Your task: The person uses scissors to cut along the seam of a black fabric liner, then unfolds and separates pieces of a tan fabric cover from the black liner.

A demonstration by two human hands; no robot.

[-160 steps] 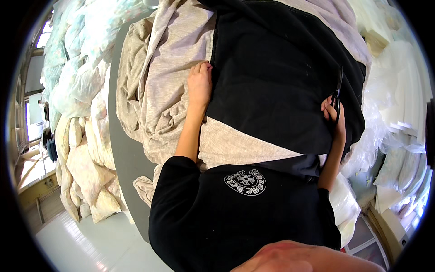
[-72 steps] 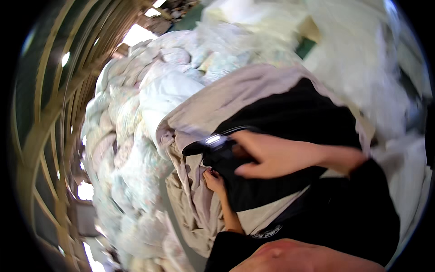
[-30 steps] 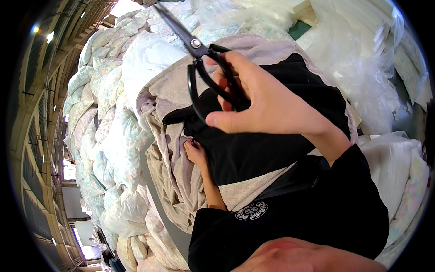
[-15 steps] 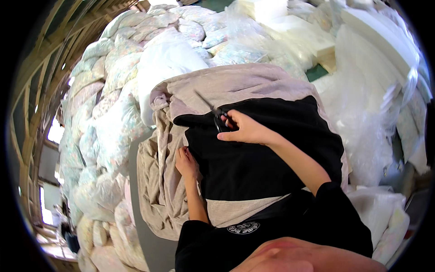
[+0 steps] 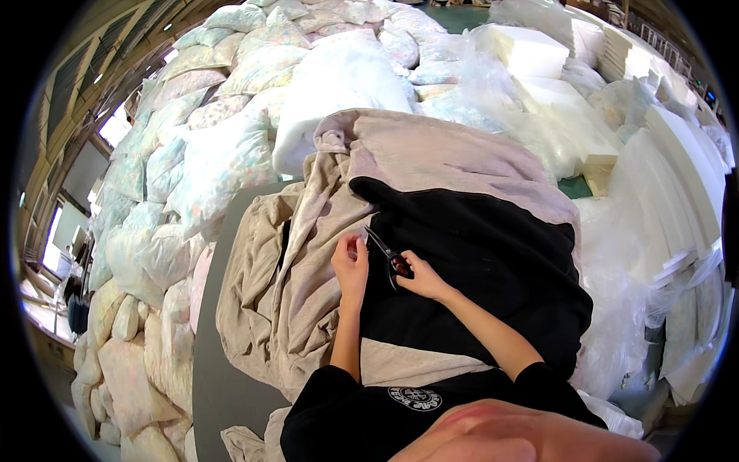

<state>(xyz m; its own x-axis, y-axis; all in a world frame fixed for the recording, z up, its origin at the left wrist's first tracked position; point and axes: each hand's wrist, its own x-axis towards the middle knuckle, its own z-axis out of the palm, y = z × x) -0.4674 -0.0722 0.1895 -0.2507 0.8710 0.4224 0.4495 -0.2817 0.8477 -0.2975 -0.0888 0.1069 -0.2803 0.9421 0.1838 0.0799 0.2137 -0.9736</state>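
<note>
Curled and narrow, the left hand's (image 5: pixel 350 263) fingers draw in toward the thumb, right by the left edge of the black cloth (image 5: pixel 481 246); whether anything is pinched between them, one cannot tell, it is simply too small. And across from it, the right hand (image 5: pixel 419 276), wrapped round the handles of the dark scissors (image 5: pixel 390 252)! Those scissors sit over the left part of the black cloth, blades angled up and away from the person, tips just beside the left fingers; the gap between the blades is hard to read.

Moving out, the beige cloth (image 5: pixel 446 154) borders the black cloth: a smooth stretch beyond its far edge, deep folds bunching off to its left, a pale strip showing along its near side. Nearer than that strip comes the person's black shirt (image 5: pixel 346 408), a round white emblem on the chest.

Left of the black cloth, past the folds, runs the grey table (image 5: pixel 214 362), and there's a crumpled beige scrap (image 5: pixel 245 444) at its near end. Well out left of the black cloth, stuffed bags (image 5: pixel 204 165) pile high; beyond it slumps a white bundle (image 5: pixel 342 85), and to its right, white foam blocks (image 5: pixel 531 52) and clear plastic sheeting (image 5: pixel 616 269).
</note>
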